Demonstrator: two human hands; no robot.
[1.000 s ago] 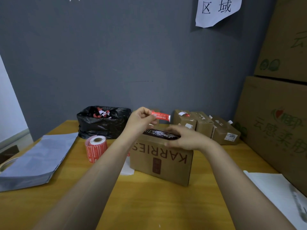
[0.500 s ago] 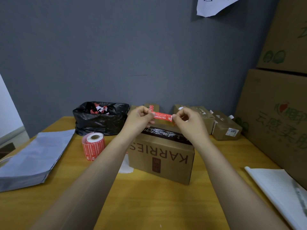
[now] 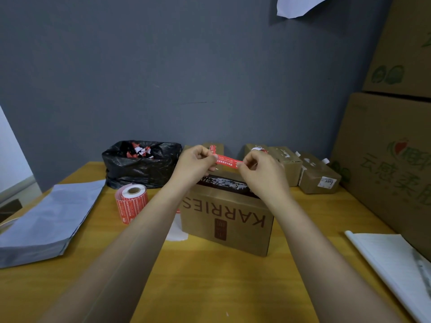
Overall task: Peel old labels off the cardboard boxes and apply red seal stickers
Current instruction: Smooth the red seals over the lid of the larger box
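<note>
Sticker (image 3: 229, 161) stretched flat between both hands, red face up toward me, hanging in the air just above the far top edge of the box (image 3: 226, 220) and touching nothing but skin. Left hand (image 3: 193, 163) pinches its left end with curled fingers and thumb; right hand (image 3: 258, 169) pinches the right end the same way, fingertips (image 3: 243, 164) closed on the very tip. Whether the backing is off, I cannot tell from here. The box sits on the table (image 3: 210, 287) straight below my wrists, with a dark torn strip along its top. My plan: hold the strip taut and level, line it across that strip and the flap seam, land one end first, then smooth toward the other so no crease forms. Grip only the tips, or the glue takes my fingers. Roll (image 3: 131, 203) stands to the left, near the bag (image 3: 140, 164).
</note>
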